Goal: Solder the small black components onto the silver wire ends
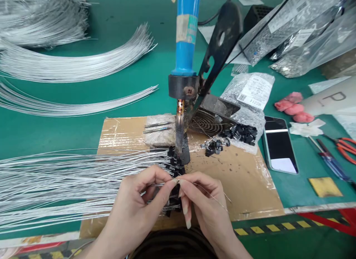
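Observation:
My left hand [139, 203] and my right hand [204, 203] meet at the near edge of a cardboard pad [250, 177], fingertips pinched together. The left fingers pinch a thin silver wire [155, 184] from the fan of wires [55, 184] lying to the left. The right fingers pinch a fine wire [217, 199] that trails off to the right. Small black parts [174, 164] sit on the wire ends just beyond my fingertips. A blue-handled soldering iron [185, 40] hangs upright in a black stand, its tip [180, 136] just above those parts.
Loose black parts [239, 134] spill from a plastic bag [250, 92] at the right. A phone [279, 144], red-handled cutters [346, 146], a blue screwdriver [330, 164] and pink lumps [292, 105] lie further right. More wire bundles [69, 62] cover the green mat at the back left.

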